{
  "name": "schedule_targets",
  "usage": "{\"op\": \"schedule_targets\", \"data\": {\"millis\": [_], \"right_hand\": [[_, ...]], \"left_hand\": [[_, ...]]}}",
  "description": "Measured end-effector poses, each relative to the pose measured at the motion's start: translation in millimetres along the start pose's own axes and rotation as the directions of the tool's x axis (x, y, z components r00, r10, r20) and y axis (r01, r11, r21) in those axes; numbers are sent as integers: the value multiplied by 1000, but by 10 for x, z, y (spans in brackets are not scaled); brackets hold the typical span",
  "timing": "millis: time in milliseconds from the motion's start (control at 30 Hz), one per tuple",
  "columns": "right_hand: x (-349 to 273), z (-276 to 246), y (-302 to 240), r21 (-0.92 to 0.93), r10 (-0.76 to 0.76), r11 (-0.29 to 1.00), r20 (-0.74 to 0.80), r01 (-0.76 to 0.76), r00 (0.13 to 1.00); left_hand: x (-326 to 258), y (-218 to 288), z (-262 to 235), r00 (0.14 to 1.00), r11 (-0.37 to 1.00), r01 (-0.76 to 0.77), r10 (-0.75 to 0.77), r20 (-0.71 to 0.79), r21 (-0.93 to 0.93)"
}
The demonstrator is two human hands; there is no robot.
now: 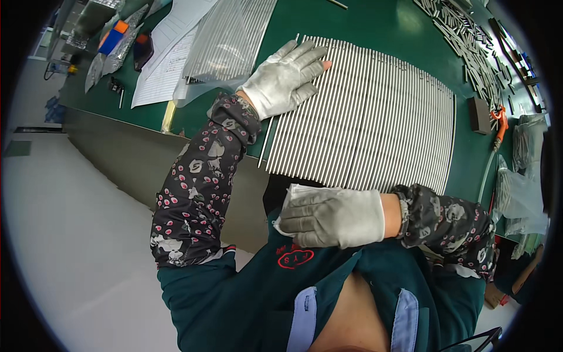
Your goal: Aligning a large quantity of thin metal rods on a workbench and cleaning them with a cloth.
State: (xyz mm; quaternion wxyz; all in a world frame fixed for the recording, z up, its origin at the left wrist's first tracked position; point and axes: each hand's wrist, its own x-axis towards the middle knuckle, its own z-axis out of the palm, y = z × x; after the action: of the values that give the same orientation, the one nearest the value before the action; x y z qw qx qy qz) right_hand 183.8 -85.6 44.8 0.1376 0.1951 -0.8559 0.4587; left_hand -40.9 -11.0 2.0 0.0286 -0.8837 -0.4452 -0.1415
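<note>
A wide row of thin silvery metal rods lies side by side on the green table. My left hand, in a white glove, rests with fingers stretched over the row's upper left end; one bare fingertip pokes out of the glove. A single rod sits slightly apart along the left side, partly under that hand. Close to my body, just off the row's near ends, my right hand is gloved too. It holds a folded white cloth, which shows past its fingers; the palm side is hidden.
Clear plastic sheeting covers more rods at the left, beside written paper sheets and a dark phone. Loose short rods are heaped at the far right. Nearer stand a brown block and an orange air gun with a hose.
</note>
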Motion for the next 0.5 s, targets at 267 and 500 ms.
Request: {"op": "schedule_targets", "data": {"millis": [267, 500], "right_hand": [[-95, 91, -28, -88, 34, 995, -124, -46, 992], [-1101, -700, -793, -337, 142, 586, -852, -737, 503]], "left_hand": [[45, 73, -98, 996, 995, -64, 59, -69, -78], [-80, 69, -135, 1000, 998, -28, 28, -1, -60]]}}
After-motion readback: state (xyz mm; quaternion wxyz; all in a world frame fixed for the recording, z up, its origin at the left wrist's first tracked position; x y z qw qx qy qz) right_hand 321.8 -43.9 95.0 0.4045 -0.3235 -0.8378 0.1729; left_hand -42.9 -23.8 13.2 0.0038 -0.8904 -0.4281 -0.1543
